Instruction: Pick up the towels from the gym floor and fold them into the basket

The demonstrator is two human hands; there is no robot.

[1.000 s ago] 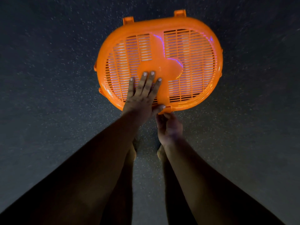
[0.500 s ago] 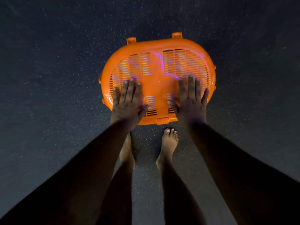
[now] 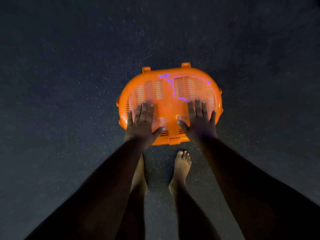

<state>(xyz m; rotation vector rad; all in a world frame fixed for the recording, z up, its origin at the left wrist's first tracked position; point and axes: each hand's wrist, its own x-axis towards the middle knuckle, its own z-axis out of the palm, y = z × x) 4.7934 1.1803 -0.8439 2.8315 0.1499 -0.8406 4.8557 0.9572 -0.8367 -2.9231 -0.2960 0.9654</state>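
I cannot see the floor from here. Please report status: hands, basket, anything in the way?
Left hand and right hand open, flat over the basket lid. Lid closed. No towels in view. Bare foot just before the basket.

Orange slatted basket (image 3: 169,94), dark speckled floor (image 3: 69,84)

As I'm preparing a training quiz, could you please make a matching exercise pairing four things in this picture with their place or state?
Things:
1. left hand
2. right hand
3. orange basket lid
4. bare foot

Descriptions:
A. slatted, closed over the basket
B. flat on the lid's right half
C. on the dark speckled floor, near the latch
D. flat on the lid's left half

Pairs: 1-D, 2-B, 3-A, 4-C
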